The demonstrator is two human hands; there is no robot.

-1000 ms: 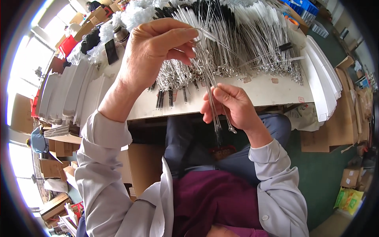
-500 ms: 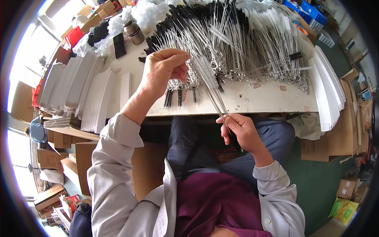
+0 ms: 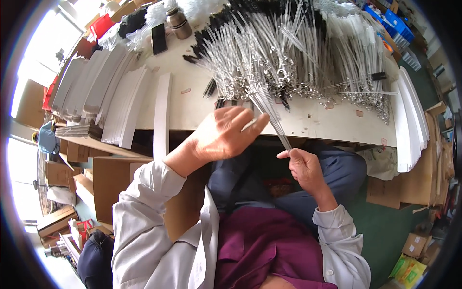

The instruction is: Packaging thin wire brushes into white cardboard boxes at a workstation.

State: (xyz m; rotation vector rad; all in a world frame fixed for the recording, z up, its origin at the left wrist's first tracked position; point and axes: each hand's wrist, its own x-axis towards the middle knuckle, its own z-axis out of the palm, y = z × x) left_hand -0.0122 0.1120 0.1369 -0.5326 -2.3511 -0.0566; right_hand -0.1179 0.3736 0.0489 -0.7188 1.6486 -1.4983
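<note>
My right hand (image 3: 308, 171) is closed round the lower ends of several thin wire brushes (image 3: 270, 113) with clear white bristles. They slant up and left over the table's front edge, with their bristled ends toward the pile. My left hand (image 3: 228, 132) is beside them, back of the hand up and fingers curled in; anything between its fingertips is hidden. Beyond it, a few short black brushes (image 3: 210, 88) lie near the pile. A large heap of wire-handled brushes (image 3: 255, 58), with black and white bristles and metal loops at the near ends, covers the table's far middle.
Stacks of flat white cartons (image 3: 103, 91) stand on the left, and one white strip (image 3: 163, 111) juts over the edge. More white cartons (image 3: 409, 125) line the right end. A phone (image 3: 159, 38) and metal flask (image 3: 178, 23) lie behind. An open cardboard box (image 3: 108, 188) sits below left.
My left hand has come down and right, from above the table to near its front edge beside the held brushes. My right hand keeps its grip. The whole view has shifted slightly.
</note>
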